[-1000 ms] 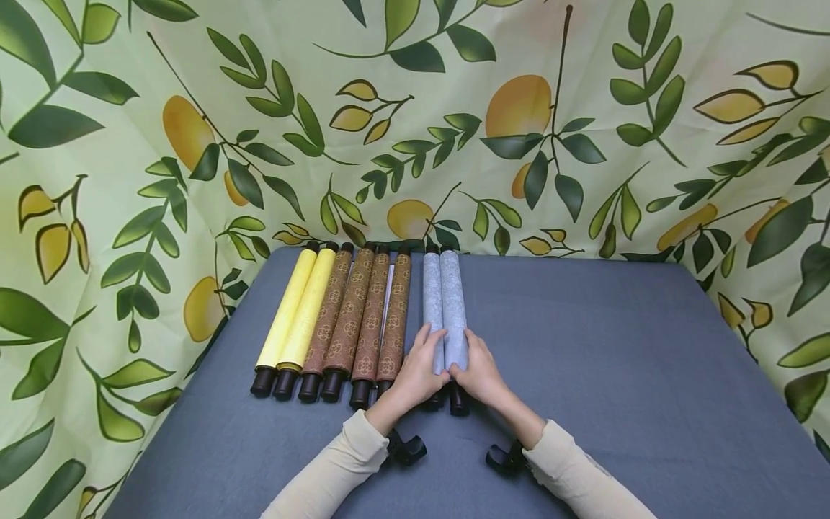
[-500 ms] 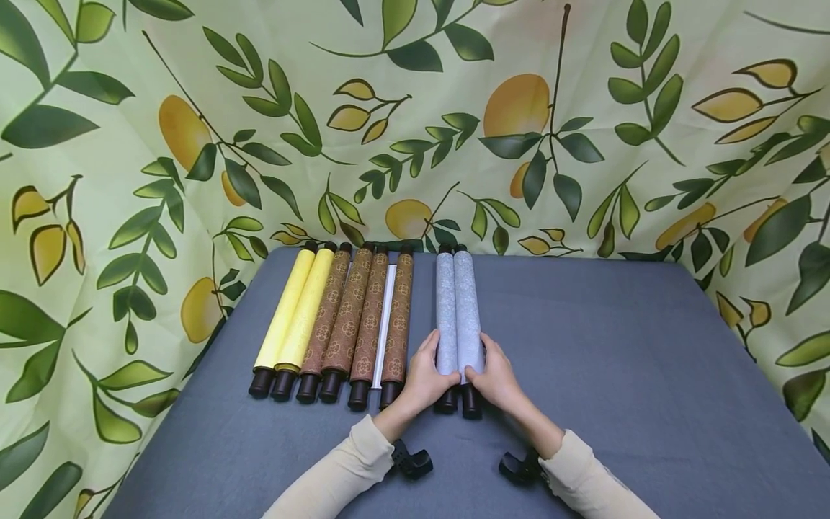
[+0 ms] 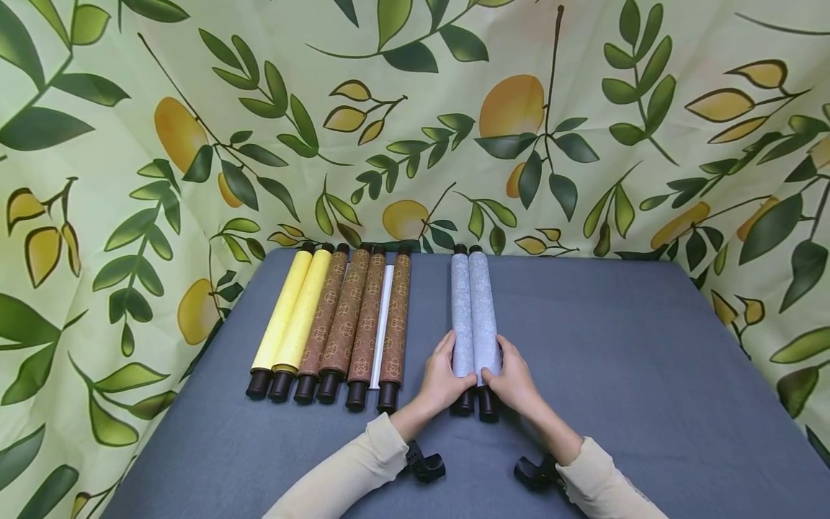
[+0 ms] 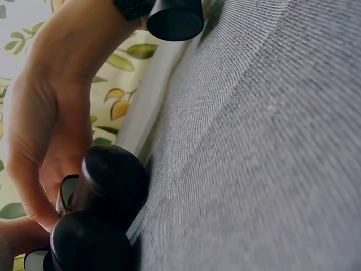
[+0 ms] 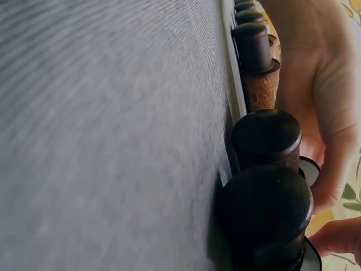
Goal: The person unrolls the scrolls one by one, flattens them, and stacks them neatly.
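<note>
Two light blue hanging scrolls, rolled up, lie side by side on the grey-blue table [image 3: 616, 346], the left scroll [image 3: 461, 310] against the right scroll [image 3: 483, 310]. My left hand [image 3: 443, 375] holds the left scroll near its front end, thumb on top and fingers along the outer side. From the other side my right hand [image 3: 515, 378] holds the right scroll the same way, the two thumbs close together. Black roller knobs [image 4: 113, 175] stick out toward me in the left wrist view. Similar dark knobs [image 5: 268, 212] fill the lower right wrist view.
To the left lie two yellow scrolls [image 3: 305, 310] and several brown patterned scrolls [image 3: 346, 317]. A white strip [image 3: 383, 328] shows between the two rightmost brown ones. Leaf-and-fruit printed cloth [image 3: 402, 144] hangs behind and at both sides.
Both hands have slid the two blue scrolls to the right, widening the gap to the brown scrolls. The white strip between the brown scrolls has come into fuller view.
</note>
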Tool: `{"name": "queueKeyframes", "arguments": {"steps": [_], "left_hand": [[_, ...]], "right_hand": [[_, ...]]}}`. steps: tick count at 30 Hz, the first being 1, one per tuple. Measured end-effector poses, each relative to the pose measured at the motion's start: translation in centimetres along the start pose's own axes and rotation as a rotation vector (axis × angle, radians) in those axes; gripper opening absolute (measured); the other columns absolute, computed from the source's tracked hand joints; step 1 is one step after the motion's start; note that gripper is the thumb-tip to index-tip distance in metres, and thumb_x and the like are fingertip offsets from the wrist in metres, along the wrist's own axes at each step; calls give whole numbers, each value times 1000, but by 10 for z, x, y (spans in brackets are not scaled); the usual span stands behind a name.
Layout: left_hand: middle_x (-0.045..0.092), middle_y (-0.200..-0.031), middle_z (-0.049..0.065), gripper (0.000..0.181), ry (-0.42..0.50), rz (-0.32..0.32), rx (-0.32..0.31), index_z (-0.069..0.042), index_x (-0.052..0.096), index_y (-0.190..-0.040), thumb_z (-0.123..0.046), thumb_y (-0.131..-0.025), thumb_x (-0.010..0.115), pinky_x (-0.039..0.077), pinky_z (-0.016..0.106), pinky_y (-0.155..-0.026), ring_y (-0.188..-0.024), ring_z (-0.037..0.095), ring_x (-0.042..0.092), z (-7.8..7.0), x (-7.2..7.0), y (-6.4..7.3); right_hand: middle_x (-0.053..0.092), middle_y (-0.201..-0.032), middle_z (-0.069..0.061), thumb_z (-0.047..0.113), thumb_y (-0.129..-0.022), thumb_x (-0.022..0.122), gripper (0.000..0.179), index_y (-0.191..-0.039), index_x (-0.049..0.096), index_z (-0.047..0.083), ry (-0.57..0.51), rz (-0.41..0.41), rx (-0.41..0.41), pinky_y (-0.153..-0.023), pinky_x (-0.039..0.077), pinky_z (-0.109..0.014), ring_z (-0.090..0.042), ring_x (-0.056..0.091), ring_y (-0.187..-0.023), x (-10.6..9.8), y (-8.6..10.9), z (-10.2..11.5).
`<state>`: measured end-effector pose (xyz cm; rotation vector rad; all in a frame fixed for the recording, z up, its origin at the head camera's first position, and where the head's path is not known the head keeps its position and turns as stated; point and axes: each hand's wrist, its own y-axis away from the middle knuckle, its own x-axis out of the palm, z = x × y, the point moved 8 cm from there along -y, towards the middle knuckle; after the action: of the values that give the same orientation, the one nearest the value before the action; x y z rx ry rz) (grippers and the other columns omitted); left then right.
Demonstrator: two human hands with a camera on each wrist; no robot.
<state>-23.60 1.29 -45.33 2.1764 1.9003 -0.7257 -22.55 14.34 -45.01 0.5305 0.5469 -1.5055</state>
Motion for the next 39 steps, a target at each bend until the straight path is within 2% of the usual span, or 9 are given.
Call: {"name": "queueKeyframes", "arguments": {"steps": [14,18,27,31,34,39], "left_hand": [[41,-146,32,82,14,28,7,17,37,-139,-5,-69,74,40,45,-111,-134,42,45,-11,27,-4],[39,-146,33,79,-2,39,16,14,38,-140,-6,-72,71,39,50,-110,-134,45,44,-12,29,-2],[28,-150,39,69,-111,100,59,8,38,-143,-12,-82,64,41,53,-108,-136,49,38,-14,32,3],[22,-154,35,68,-149,119,83,8,37,-143,-6,-81,62,39,53,-110,-142,48,30,-19,31,4],[23,-156,30,67,-192,127,107,8,38,-143,-3,-81,60,38,50,-112,-145,45,25,-23,29,4],[27,-157,26,66,-175,156,114,8,37,-143,1,-80,57,32,53,-115,-147,42,22,-24,30,2]], "right_hand": [[43,-134,-42,2,-79,61,72,-139,29,-20,68,-13,12,-102,41,-58,-50,49,-119,-21,1,-16],[43,-133,-43,4,-80,61,71,-138,30,-21,95,-20,-17,-100,41,-59,-51,48,-119,-20,2,-16],[45,-130,-42,12,-86,65,68,-136,34,-22,176,-45,-38,-97,42,-59,-52,48,-118,-20,4,-11],[45,-131,-40,9,-84,67,65,-134,38,-21,184,-82,-54,-98,41,-60,-51,46,-120,-24,5,-9],[44,-133,-39,7,-83,67,64,-134,39,-19,186,-98,-69,-101,40,-60,-51,45,-122,-26,6,-7],[40,-138,-40,4,-81,67,64,-134,40,-19,186,-116,-103,-104,38,-61,-53,42,-127,-27,6,-4]]}}
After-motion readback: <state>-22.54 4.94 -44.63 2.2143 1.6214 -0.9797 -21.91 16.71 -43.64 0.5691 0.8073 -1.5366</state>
